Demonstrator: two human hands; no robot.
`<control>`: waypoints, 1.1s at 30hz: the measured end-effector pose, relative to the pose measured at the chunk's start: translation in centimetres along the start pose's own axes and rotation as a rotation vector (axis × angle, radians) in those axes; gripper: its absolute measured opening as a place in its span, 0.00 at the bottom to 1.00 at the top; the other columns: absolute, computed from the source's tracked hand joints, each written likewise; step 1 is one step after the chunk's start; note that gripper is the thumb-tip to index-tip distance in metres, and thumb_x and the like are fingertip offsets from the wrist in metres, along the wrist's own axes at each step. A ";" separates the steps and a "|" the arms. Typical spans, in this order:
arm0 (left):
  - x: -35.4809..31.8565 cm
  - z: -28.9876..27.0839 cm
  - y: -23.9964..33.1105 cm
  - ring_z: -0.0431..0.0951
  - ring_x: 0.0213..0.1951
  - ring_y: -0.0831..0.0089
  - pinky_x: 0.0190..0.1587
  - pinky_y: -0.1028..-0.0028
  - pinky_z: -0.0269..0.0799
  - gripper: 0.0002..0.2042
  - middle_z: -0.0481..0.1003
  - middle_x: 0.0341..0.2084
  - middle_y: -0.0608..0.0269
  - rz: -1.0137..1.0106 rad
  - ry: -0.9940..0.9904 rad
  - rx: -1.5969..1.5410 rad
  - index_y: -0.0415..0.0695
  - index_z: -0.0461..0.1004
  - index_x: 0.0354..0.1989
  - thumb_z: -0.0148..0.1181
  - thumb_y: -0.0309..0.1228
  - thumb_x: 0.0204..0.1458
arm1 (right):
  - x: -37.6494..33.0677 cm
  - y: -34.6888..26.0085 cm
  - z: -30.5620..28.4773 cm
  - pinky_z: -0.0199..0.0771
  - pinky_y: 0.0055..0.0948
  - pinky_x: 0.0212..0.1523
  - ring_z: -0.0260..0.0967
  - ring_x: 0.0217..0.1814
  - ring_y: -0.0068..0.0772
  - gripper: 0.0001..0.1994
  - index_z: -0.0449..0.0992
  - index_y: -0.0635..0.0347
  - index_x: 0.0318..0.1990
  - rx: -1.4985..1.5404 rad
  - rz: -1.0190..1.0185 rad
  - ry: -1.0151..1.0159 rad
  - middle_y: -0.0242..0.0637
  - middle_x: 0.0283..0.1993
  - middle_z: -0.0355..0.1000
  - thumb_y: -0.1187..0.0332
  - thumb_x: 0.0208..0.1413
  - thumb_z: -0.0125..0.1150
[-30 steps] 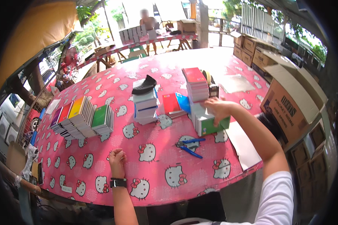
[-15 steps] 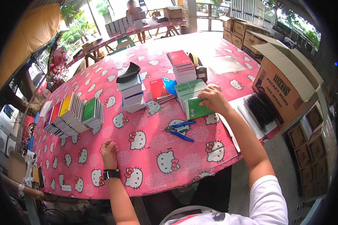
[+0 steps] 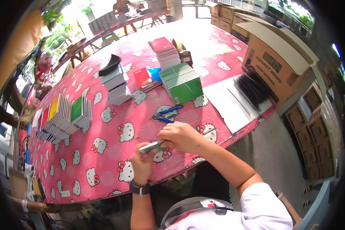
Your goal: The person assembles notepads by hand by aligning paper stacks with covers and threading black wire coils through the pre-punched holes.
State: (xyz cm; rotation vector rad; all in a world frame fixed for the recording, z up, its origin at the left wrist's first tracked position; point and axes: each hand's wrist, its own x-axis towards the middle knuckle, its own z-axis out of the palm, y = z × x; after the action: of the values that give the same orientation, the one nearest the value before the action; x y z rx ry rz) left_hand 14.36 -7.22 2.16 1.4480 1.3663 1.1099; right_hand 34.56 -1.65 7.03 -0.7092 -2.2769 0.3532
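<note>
Slim notebook sits between two working hands

The left grip [image 3: 143,163] is clasping a small, thin paper notebook [image 3: 152,146] with green and whitish surfaces, holding it between thumb and fingers just above the near edge of the pink, cat-patterned bench [image 3: 115,153]. The right grip [image 3: 183,138] is curling its fingers at the notebook's right end; its fingertips are partly hiding, so I cannot tell whether they are pinching it or only touching.

The notebook is looking light and easily managed one-handed. Its paper block is probably bending a little under pressure, while the cover may be feeling slick and its corners may be creasing if squeezed hard. Holding it flat across its faces, as the left grip is doing, is likely keeping the pages from fanning and leaving the right end reachable.

Just beyond the right grip, blue-handled metal cutters [image 3: 169,110] are lying on the bench; farther beyond, a stack of green-covered notebooks [image 3: 186,91] is standing. To the right of that grip, a bundle of thin black coils [image 3: 251,90] is lying on a flat white sheet [image 3: 223,105], with a large brown cardboard box [image 3: 272,63] standing beyond. Well left of the left grip, a row of multicoloured notebooks [image 3: 63,119] is leaning.
</note>
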 end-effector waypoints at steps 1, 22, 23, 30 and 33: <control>-0.9 -0.8 -0.8 0.71 0.41 0.78 0.43 0.77 0.68 0.18 0.72 0.39 0.64 0.005 0.030 -0.088 0.42 0.67 0.47 0.65 0.25 0.48 | -0.6 0.5 1.0 0.72 0.32 0.36 0.72 0.34 0.32 0.11 0.73 0.59 0.34 0.107 0.101 -0.003 0.32 0.32 0.73 0.67 0.45 0.67; -2.7 0.6 2.6 0.73 0.38 0.70 0.47 0.68 0.57 0.14 0.77 0.34 0.67 0.645 0.259 0.795 0.46 0.78 0.44 0.59 0.22 0.47 | -5.6 3.8 -0.3 0.72 0.32 0.39 0.73 0.36 0.33 0.08 0.78 0.62 0.37 0.094 0.493 0.484 0.41 0.32 0.75 0.70 0.53 0.56; -2.7 0.3 2.4 0.73 0.35 0.73 0.44 0.70 0.57 0.14 0.76 0.34 0.71 0.670 0.287 0.799 0.49 0.79 0.43 0.60 0.23 0.47 | -6.8 5.2 -3.1 0.72 0.30 0.38 0.74 0.36 0.30 0.07 0.78 0.63 0.37 0.229 0.684 0.512 0.41 0.31 0.76 0.73 0.52 0.56; -1.7 1.1 2.7 0.73 0.34 0.73 0.44 0.71 0.57 0.14 0.76 0.34 0.71 0.722 0.272 0.787 0.51 0.80 0.42 0.62 0.24 0.44 | -12.1 16.3 -14.5 0.75 0.32 0.39 0.76 0.35 0.40 0.09 0.78 0.65 0.38 -0.523 0.733 0.617 0.49 0.33 0.76 0.72 0.51 0.57; -1.2 0.8 3.0 0.72 0.33 0.74 0.43 0.71 0.57 0.14 0.76 0.32 0.71 0.716 0.262 0.763 0.51 0.80 0.41 0.63 0.24 0.43 | -10.8 19.1 -13.7 0.74 0.33 0.42 0.75 0.37 0.41 0.11 0.78 0.63 0.40 -0.656 0.753 0.327 0.49 0.34 0.76 0.71 0.49 0.58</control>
State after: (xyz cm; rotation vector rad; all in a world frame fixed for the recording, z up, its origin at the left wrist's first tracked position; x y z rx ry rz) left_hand 15.91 -8.60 4.78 2.5576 1.5902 1.3037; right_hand 58.00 8.18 2.38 -1.8156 -1.7189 -0.1903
